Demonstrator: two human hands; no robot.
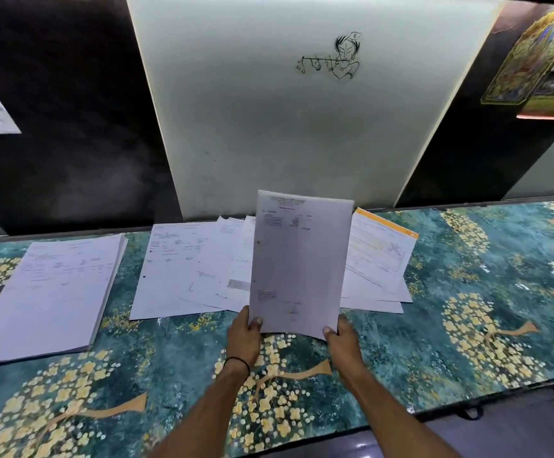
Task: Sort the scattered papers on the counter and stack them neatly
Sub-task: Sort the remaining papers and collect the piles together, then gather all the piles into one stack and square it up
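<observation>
A white printed sheet (298, 262) is held upright above the counter, over the scattered papers. My left hand (243, 335) pinches its lower left corner and my right hand (341, 338) pinches its lower right corner, thumbs on the front. Behind it, several loose papers (189, 269) lie spread and overlapping at the middle of the counter, one with an orange border (384, 246) at the right. A neat stack of papers (51, 292) lies on the counter at the left.
The counter (467, 292) has a teal surface with yellow flower trees, and its front edge runs along the lower right. A white wall panel (269, 127) with a line drawing rises behind, flanked by dark panels with posters.
</observation>
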